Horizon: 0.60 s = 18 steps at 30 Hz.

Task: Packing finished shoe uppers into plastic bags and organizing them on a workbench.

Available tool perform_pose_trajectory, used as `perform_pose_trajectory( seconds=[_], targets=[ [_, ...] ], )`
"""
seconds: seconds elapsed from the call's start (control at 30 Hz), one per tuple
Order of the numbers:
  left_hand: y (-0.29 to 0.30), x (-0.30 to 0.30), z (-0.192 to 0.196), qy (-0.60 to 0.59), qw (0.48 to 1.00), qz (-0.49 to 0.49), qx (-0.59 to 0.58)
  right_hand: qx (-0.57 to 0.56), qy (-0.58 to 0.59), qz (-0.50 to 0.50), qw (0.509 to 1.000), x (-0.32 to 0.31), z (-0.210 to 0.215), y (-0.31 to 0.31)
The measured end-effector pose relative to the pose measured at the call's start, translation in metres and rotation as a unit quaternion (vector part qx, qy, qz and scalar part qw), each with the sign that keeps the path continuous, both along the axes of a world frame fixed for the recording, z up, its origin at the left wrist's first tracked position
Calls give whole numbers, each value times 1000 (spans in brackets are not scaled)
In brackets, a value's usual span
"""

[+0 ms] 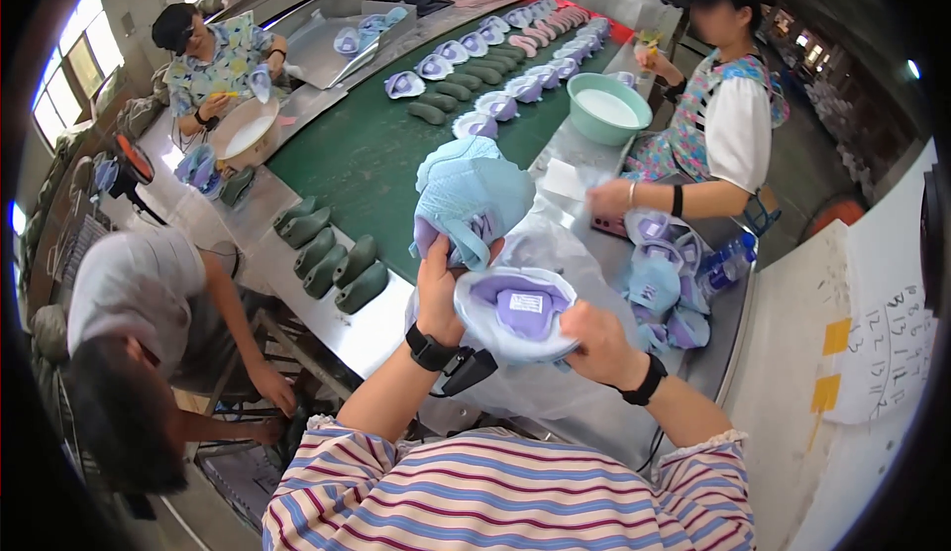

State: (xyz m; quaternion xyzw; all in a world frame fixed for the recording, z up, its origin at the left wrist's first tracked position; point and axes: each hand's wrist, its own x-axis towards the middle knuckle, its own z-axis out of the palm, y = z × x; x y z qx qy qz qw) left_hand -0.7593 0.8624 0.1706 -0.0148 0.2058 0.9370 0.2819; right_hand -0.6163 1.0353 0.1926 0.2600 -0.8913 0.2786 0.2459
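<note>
My left hand (438, 292) grips a light blue shoe upper (474, 187) with purple lacing, raised over the near end of the bench. Just below it, my right hand (604, 345) pinches the rim of another shoe upper (492, 330). Its opening faces me and shows a purple lining with a white label. The near edge of this second upper lies close to my left hand; whether that hand also touches it I cannot tell. Beneath both hands spreads a translucent plastic sheet (555, 393).
Loose uppers (654, 284) are heaped at the right, beside a water bottle (731, 254). Dark green shoe lasts (319, 259) line the left edge. A green belt (342, 160) carries rows of uppers and lasts. Co-workers flank it with a mint basin (580, 120) and a beige basin (220, 147).
</note>
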Motion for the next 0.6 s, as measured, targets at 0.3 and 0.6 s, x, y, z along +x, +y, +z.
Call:
perform_pose_trajectory(
  seconds=[0.3,0.6],
  targets=[
    [-16,-5,-19,115,987,-73,86,-545,-387,81,739,-36,32,24],
    [-39,-34,-16,450,858,-23,-246,-262,-314,51,911,-33,11,9]
  ],
)
